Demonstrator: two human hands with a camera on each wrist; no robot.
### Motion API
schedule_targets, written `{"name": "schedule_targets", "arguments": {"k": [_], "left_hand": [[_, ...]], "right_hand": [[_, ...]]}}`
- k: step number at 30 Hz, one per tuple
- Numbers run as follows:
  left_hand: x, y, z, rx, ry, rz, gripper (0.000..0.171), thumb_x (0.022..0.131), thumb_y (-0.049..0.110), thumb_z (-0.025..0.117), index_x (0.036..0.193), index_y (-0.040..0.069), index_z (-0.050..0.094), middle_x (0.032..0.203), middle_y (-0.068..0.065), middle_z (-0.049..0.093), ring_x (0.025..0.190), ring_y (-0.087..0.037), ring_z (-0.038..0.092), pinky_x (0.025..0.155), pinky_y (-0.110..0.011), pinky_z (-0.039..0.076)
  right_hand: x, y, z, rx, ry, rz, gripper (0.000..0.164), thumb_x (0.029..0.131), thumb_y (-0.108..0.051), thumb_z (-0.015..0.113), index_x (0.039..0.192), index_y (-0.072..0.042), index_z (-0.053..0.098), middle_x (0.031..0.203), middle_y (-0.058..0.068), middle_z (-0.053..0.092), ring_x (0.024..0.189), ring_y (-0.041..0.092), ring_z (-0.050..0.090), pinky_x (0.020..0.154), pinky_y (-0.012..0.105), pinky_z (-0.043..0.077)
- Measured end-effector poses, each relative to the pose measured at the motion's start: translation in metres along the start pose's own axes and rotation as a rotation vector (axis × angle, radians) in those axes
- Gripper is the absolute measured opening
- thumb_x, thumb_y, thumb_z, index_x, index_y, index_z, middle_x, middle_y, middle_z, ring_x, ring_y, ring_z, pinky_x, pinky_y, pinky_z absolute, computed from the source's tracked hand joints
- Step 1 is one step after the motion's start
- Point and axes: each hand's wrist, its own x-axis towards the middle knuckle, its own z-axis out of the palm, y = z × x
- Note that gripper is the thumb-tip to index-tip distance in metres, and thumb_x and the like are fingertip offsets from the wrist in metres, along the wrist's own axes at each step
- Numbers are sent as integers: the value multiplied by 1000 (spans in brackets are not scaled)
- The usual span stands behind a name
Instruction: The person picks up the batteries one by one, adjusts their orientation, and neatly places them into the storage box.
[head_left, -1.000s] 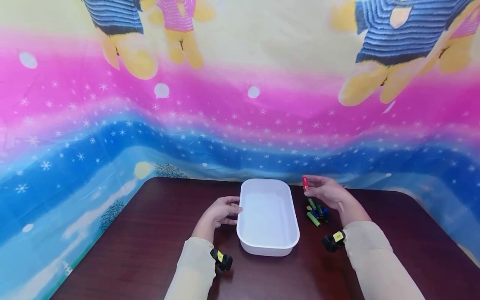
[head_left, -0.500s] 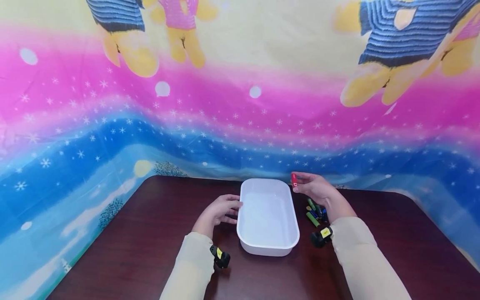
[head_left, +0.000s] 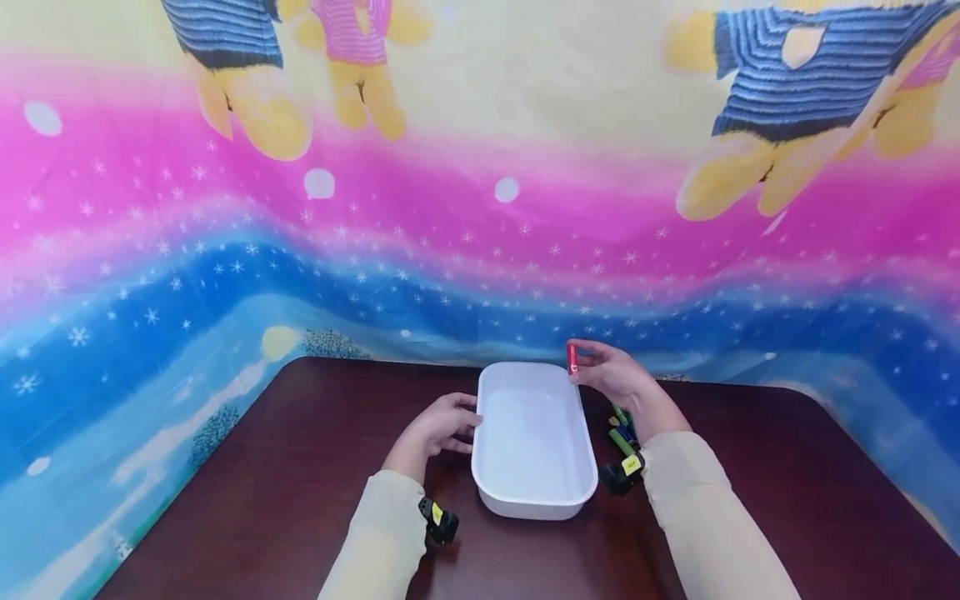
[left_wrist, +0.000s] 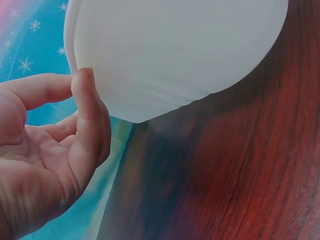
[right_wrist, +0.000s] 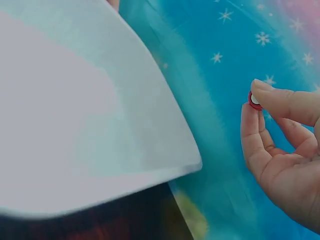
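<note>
A white plastic basin (head_left: 532,450) stands on the dark table, its inside bare. My left hand (head_left: 444,425) grips its left rim; in the left wrist view the fingers (left_wrist: 87,110) lie against the outer wall and the thumb reaches the rim's edge. Between thumb and fingertips my right hand (head_left: 618,379) pinches a red battery (head_left: 572,357), held upright over the basin's far right corner. The right wrist view shows its pale round end within a red ring. Several green and blue batteries (head_left: 621,442) lie right of the basin, partly hidden by my right wrist.
The dark reddish-brown wooden table (head_left: 300,500) reaches back to a printed cloth backdrop (head_left: 450,250) with snowflakes and toy figures. Black cameras sit on both wrists, the right one (head_left: 622,475) close to the basin's right side.
My right hand has moved left with the red battery, from above the loose batteries to the basin's far right corner. The left hand stays at the left rim.
</note>
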Motion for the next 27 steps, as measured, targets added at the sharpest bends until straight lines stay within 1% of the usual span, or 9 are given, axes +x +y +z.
{"name": "schedule_targets", "arguments": {"k": [4, 11, 16, 19, 24, 27], "left_hand": [[-1, -2, 2, -16, -24, 1, 46, 86, 5, 58, 128, -2, 41, 91, -14, 61, 75, -22, 61, 61, -37, 56], [-3, 0, 1, -5, -3, -10, 44, 86, 5, 59, 127, -1, 42, 90, -14, 60, 74, -22, 61, 60, -36, 55], [-4, 1, 0, -6, -4, 3, 44, 86, 5, 59, 126, -1, 42, 93, -14, 60, 76, -22, 61, 61, -36, 55], [-3, 1, 0, -7, -2, 4, 45, 86, 5, 59, 127, -1, 41, 93, -14, 60, 76, -22, 61, 61, -37, 55], [0, 0, -1, -19, 7, -5, 44, 86, 5, 59, 127, 0, 42, 91, -14, 60, 75, -21, 61, 60, -36, 55], [0, -1, 0, -25, 11, -4, 44, 86, 5, 58, 126, -1, 41, 91, -14, 59, 74, -21, 60, 58, -35, 55]], "right_hand": [[3, -1, 3, 14, 22, 1, 71, 83, 11, 57, 145, -6, 27, 138, 29, 28, 125, 44, 33, 99, 40, 39], [12, 1, 18, 41, 33, 14, 71, 81, 13, 58, 144, -6, 30, 138, 29, 30, 123, 41, 36, 99, 40, 39], [18, 3, 25, 46, 56, 19, 69, 81, 14, 58, 142, -6, 34, 132, 26, 35, 121, 39, 40, 98, 40, 40], [22, 5, 28, 63, 68, 26, 68, 81, 15, 58, 141, -7, 36, 129, 23, 38, 118, 36, 43, 96, 37, 43], [27, 10, 35, 109, 70, 30, 68, 80, 16, 58, 141, -6, 37, 132, 26, 37, 119, 37, 42, 89, 32, 48], [32, 17, 39, 134, 70, 27, 69, 79, 17, 57, 140, -5, 37, 133, 28, 36, 119, 38, 42, 86, 30, 49]]}}
